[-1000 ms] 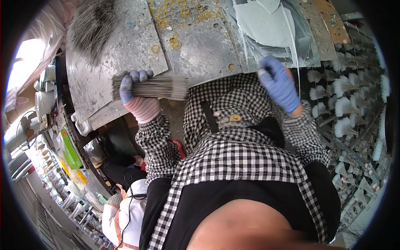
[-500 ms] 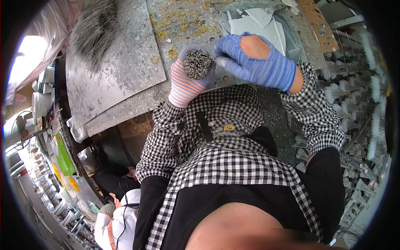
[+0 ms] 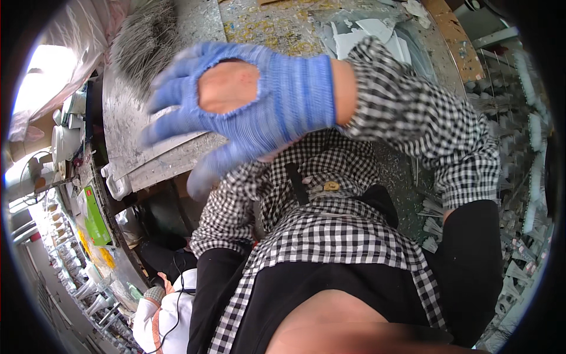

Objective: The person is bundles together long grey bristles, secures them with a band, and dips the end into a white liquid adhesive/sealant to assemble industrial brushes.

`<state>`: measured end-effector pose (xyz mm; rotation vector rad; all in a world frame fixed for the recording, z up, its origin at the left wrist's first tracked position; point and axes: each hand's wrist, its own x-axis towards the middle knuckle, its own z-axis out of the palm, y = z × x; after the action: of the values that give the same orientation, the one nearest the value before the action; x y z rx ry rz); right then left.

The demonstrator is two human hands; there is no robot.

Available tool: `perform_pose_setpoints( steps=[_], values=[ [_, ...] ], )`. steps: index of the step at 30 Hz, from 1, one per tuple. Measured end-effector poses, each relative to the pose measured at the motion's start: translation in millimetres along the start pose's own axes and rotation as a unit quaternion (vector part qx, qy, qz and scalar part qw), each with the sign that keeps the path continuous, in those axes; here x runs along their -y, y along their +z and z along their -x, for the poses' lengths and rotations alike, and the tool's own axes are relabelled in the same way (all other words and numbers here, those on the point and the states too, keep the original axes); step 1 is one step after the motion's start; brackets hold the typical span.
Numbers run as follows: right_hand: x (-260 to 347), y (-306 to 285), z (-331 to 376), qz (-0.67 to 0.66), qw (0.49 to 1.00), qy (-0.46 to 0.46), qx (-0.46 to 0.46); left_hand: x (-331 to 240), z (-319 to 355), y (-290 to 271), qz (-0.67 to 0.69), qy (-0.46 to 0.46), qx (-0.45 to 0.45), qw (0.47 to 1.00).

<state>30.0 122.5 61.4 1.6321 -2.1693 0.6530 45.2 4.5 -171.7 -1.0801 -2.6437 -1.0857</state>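
Observation:
My right hand, in a blue knitted glove with a hole over its back, reaches across to the left above the table. Its fingers are spread and hold nothing; motion blurs their tips. Beneath it, my left hand is almost wholly covered, so its fingers and anything in them cannot be seen. The checked left sleeve leads up under the blue glove. Close beyond my right fingertips lies a loose heap of thin grey bristles on a grey board.
Yellow rubber bands lie scattered on the speckled worktable. White sheet pieces rest at the far right of it. Racks with pale brush-like bundles stand to the right. At lower left sits another person in white.
My right hand has swung left across the table and its fingers have spread. It now covers my left hand, which held a round bundle of metallic-looking strands half a second ago.

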Motion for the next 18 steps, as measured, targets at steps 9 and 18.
perform_pose_setpoints(
  steps=[9, 18],
  values=[
    [-32.8, -13.1, 19.6, -0.202, 0.966, 0.09, -0.131, -55.1, -41.0, -42.8, -0.02, 0.026, -0.137, 0.99],
    [-26.4, 141.0, 175.8, 0.092, 0.907, 0.409, -0.036, -71.5, -44.4, -24.3, 0.346, -0.131, -0.262, 0.891]
  ],
)
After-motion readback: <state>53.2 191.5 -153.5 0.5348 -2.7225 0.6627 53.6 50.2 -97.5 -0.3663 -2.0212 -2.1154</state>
